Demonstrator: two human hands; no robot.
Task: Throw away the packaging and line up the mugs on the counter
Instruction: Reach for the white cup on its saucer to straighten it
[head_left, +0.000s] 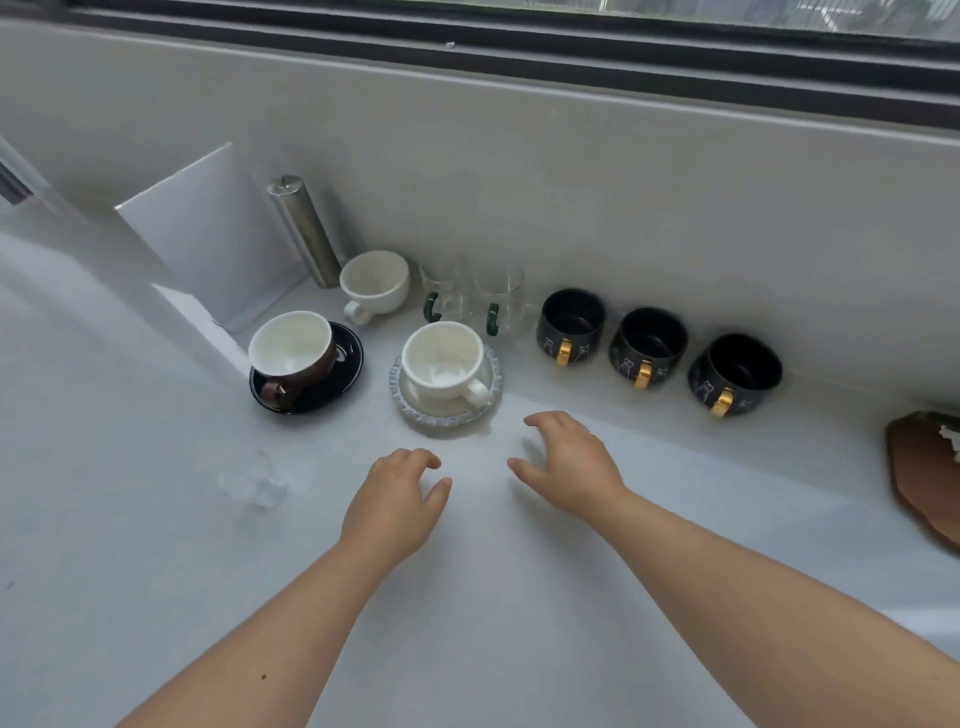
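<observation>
Three black mugs with gold handles (649, 343) stand in a row along the back wall at the right. Left of them are two clear glass mugs with green handles (498, 299) and a white cup (375, 283). A white cup on a ribbed glass saucer (444, 361) sits in front, with a brown cup on a black saucer (293, 353) to its left. My left hand (400, 504) and my right hand (569, 462) hover just in front of the white cup's saucer, fingers apart, holding nothing.
A steel cylinder (306, 228) and a white board (208, 228) lean against the wall at the back left. A small clear glass object (254, 480) lies on the counter left of my left hand. A wooden board (924, 473) sits at the right edge.
</observation>
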